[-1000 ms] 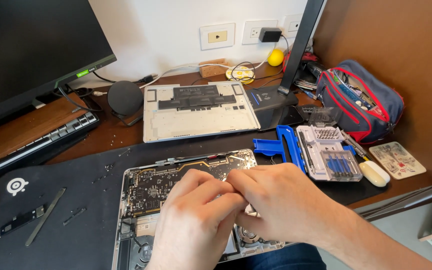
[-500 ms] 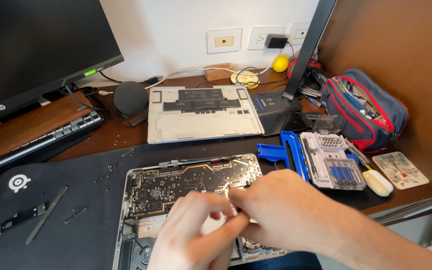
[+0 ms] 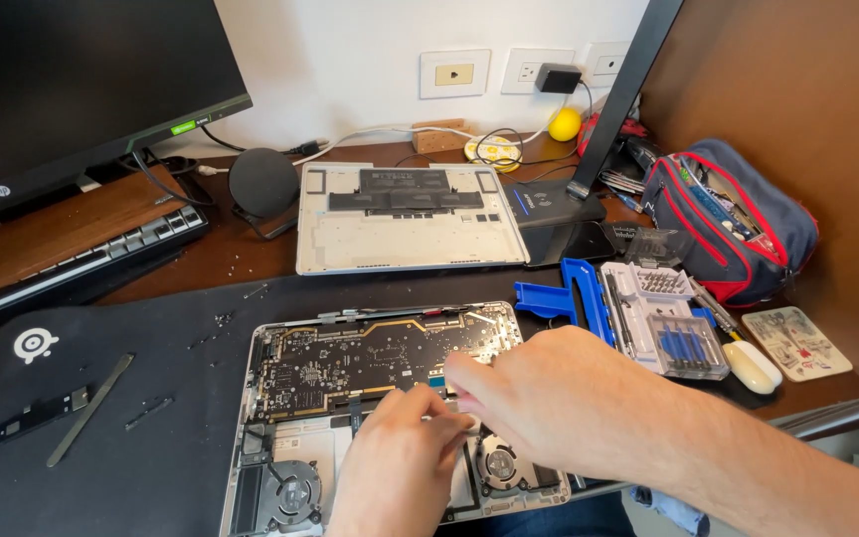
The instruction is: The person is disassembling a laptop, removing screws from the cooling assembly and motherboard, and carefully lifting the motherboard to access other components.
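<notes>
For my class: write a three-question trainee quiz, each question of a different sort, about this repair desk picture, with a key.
1. True or false: both hands, left hand and right hand, are over the opened laptop.
2. The removed bottom cover lies: A) behind the laptop B) on the keyboard C) inside the red-trimmed pouch.
3. Fill in: the screwdriver bit case sits to the laptop's ____.

Key: 1 true; 2 A; 3 right.
</notes>
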